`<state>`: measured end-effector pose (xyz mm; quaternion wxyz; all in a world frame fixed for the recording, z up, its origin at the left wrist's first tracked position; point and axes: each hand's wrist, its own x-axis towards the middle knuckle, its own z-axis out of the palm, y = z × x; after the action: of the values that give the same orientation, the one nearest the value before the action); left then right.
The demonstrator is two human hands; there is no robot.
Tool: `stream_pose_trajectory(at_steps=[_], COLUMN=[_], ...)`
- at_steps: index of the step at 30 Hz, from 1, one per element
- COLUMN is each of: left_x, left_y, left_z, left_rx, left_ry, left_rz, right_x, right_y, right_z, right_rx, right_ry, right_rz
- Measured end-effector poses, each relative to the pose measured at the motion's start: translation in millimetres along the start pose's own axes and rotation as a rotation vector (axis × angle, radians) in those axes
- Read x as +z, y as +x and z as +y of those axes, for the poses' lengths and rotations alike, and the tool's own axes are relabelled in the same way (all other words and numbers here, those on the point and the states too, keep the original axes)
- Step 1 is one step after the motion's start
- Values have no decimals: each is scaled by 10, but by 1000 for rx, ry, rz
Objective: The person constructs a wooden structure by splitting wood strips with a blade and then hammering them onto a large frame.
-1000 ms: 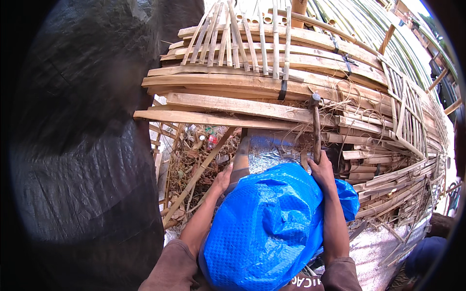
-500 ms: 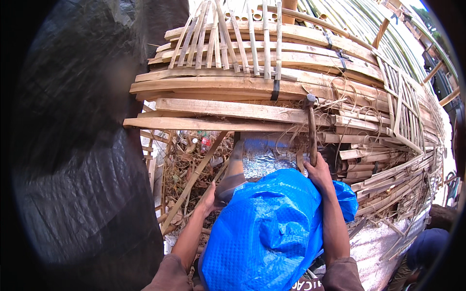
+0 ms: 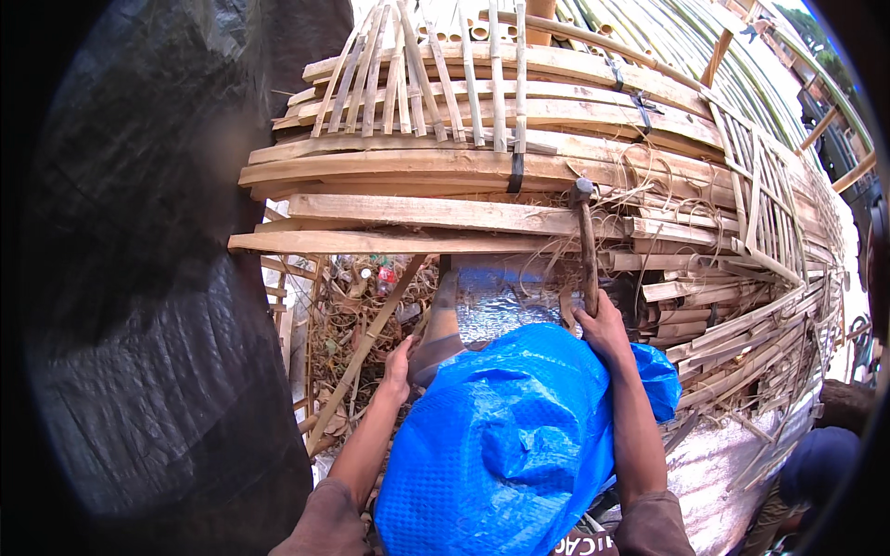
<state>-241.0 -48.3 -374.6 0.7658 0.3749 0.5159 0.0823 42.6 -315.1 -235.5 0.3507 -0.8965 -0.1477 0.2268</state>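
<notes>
My right hand [image 3: 605,326] is wrapped round the lower end of a hammer's wooden handle. The hammer [image 3: 589,246] stands nearly upright, its metal head up against the pile of split wood and bamboo strips. My left hand [image 3: 397,368] rests beside my bent knee [image 3: 436,347], its fingers stretched out and holding nothing that shows. Between my forearms a crumpled blue plastic sheet [image 3: 501,445] covers my lap. Just beyond the hammer lie pale wooden slats [image 3: 436,211] with pointed left ends, and curly shavings [image 3: 640,190] cling around the hammer head.
A black plastic sheet [image 3: 167,371] hangs along the left side. Dry leaves and litter [image 3: 357,320] lie below a slanting bamboo strip. Silvery foil sheeting [image 3: 505,301] shows under the slats. Short bamboo strips [image 3: 380,88] lie across the pile. At lower right is a dark blue rounded shape [image 3: 820,468].
The view has shifted slightly, so the pile sits a little further left. My left hand has slid a little forward along the knee. My right hand keeps its hold on the hammer.
</notes>
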Motion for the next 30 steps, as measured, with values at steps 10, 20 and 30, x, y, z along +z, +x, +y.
stream_pose_trajectory(at_steps=[10, 20, 30], left_x=[-327, 67, 138], left_y=[-320, -122, -235], left_z=[-228, 148, 191], left_rx=[-264, 118, 138], left_ry=[153, -1, 381], left_rz=[-174, 13, -55], right_x=[27, 14, 1], right_y=[2, -23, -42], right_z=[58, 11, 18], right_rx=[-61, -58, -42], right_ry=[33, 28, 37], right_rz=[32, 28, 32])
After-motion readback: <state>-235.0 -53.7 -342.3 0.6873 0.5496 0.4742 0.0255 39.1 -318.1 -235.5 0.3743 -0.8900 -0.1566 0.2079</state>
